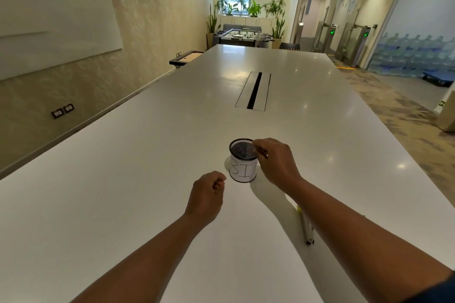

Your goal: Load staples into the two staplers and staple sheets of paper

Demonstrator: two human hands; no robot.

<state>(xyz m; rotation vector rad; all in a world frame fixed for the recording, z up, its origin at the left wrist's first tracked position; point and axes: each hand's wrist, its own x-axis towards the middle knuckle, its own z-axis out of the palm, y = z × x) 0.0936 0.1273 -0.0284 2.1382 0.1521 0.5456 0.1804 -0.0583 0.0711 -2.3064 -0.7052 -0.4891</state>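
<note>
A black mesh cup [242,163] with a white paper label reading "BIN" stands on the white table [123,192]. My right hand [275,162] hovers at the cup's right rim, fingertips pinched together over the opening; I cannot see anything between them. My left hand [206,194] is curled into a loose fist just left of the cup, with nothing visible in it. A slim white and yellow stapler [306,229] lies on the table, partly hidden under my right forearm. No paper sheets or staples are in view.
A cable slot [253,90] with a dark gap is set into the table's middle, beyond the cup. The table's left edge runs along a wall with sockets. A foosball table and plants stand at the far end of the room.
</note>
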